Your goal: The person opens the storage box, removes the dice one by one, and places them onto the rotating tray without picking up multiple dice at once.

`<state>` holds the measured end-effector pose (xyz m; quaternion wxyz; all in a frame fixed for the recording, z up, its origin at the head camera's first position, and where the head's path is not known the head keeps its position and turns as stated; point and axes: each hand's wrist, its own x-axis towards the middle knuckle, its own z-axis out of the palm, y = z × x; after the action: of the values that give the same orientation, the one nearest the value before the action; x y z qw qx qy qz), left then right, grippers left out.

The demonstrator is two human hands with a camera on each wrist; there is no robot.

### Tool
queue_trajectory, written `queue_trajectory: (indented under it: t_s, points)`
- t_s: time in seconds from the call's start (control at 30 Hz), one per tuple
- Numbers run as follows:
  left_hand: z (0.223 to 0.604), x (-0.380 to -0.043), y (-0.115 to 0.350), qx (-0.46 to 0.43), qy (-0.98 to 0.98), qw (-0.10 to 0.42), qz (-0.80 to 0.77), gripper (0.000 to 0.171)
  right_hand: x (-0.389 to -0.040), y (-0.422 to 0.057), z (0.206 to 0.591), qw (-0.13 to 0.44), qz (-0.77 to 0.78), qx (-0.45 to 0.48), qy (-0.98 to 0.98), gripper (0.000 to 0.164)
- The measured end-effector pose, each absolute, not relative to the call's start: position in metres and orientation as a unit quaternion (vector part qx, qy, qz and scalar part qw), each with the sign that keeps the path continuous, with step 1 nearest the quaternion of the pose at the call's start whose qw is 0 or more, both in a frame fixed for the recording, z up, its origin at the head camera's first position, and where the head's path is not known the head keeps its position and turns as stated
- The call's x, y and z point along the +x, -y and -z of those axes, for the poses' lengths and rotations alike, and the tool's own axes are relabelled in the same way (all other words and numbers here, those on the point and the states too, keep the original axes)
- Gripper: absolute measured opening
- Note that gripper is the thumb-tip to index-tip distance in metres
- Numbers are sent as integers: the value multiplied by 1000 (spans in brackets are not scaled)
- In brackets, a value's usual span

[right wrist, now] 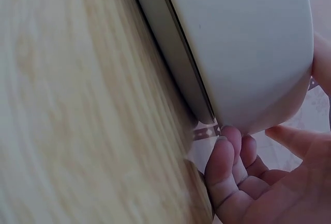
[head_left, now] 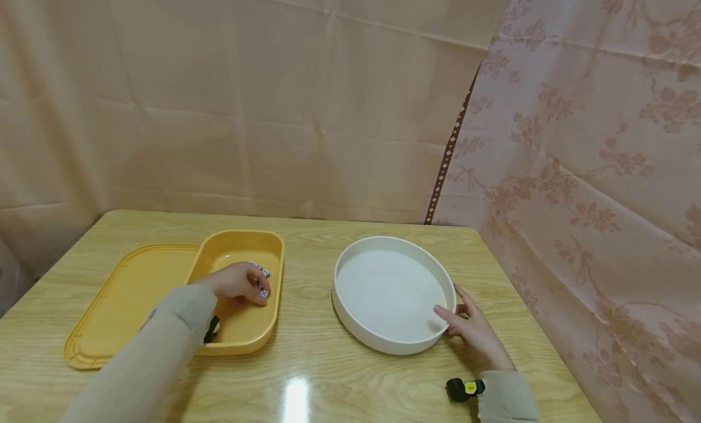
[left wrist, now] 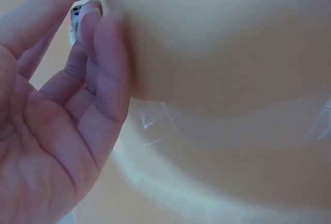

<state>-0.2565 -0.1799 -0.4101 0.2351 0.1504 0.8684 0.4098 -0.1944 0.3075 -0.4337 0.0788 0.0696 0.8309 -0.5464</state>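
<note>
My left hand (head_left: 237, 281) reaches down into a yellow rectangular box (head_left: 243, 329), thumb and fingertips pinched together at a small white die (head_left: 264, 294) with dark dots. More dice (head_left: 266, 272) lie in the box just beyond the fingers. In the left wrist view, the curled fingers of that hand (left wrist: 77, 100) partly hide spotted dice (left wrist: 76, 13) at the top. On the right stands a round white tray (head_left: 391, 289) with a low wall. My right hand (head_left: 477, 330) grips its right side, thumb over the rim and fingers outside, against the tray's wall (right wrist: 253, 53) in the right wrist view.
A flat yellow lid (head_left: 148, 289) lies on the wooden table (head_left: 312, 325), left of the box and partly against it. A beige curtain (head_left: 274, 106) hangs behind the table, and a pink flowered one (head_left: 591, 167) along its right side.
</note>
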Motion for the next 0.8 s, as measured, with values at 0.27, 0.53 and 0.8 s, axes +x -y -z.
queue_trajectory:
  t_s: [0.27,0.53,0.8]
  points:
    - [405,-258,186,153,-860,243,-422,19,-194,-308,433,92,523,61,-845,93]
    - [378,-258,184,144,-865,237,-418,26,-194,-308,433,90,521,65,-846,98]
    - [349,-264,182,151,-881,211,-395,33,-194,-308,434,87,527,64,-843,94]
